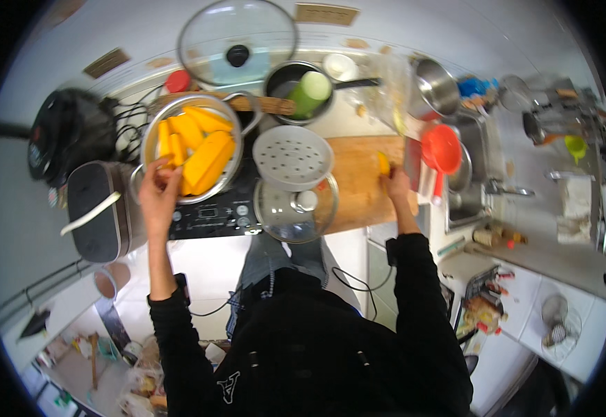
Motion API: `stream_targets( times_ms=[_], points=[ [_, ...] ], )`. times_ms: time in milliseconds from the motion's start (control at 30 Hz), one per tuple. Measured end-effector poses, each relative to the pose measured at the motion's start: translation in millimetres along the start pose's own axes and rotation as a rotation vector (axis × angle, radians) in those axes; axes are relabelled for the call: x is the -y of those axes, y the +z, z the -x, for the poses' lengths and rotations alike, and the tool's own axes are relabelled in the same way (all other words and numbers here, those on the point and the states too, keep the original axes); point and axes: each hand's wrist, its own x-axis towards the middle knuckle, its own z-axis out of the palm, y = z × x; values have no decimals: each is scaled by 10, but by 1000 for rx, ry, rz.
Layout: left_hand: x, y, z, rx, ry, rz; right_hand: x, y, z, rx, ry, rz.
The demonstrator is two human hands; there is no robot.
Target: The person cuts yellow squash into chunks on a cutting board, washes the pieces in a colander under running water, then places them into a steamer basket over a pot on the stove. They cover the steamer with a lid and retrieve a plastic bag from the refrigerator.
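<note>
My left hand point(161, 190) is over the near rim of a metal steamer pot point(239, 156). Its curled fingertips meet the yellow-orange pumpkin pieces point(206, 164) inside; whether they grip one is unclear. Over the right part of a wooden cutting board point(355, 182), my right hand point(397, 185) holds a small yellow pumpkin piece point(383, 162) at its fingertips. A white perforated steamer tray point(293, 156) sits between the hands, partly covering a glass lid point(277, 216) with a pale knob. The pot stands on a black induction cooktop point(214, 221).
Behind the tray, a dark saucepan point(282, 78) holds a cut green gourd point(308, 96). A large glass lid point(237, 31) leans against the wall. Right of the board are a red strainer point(441, 148) and a steel sink point(482, 172). A dark appliance point(97, 208) stands left.
</note>
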Motion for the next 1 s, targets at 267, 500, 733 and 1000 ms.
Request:
stream_targets(
  times_ms=[267, 500, 733, 1000],
  points=[
    [-5, -41, 136, -109, -110, 99, -140, -94, -38, 152, 386, -989],
    [67, -57, 185, -121, -115, 213, 319, 277, 19, -45, 4, -42],
    [175, -81, 200, -111, -95, 272, 484, 339, 95, -4, 210, -97],
    [244, -78, 167, -135, -124, 358, 465, 303, 208, 273, 291, -521]
  ],
)
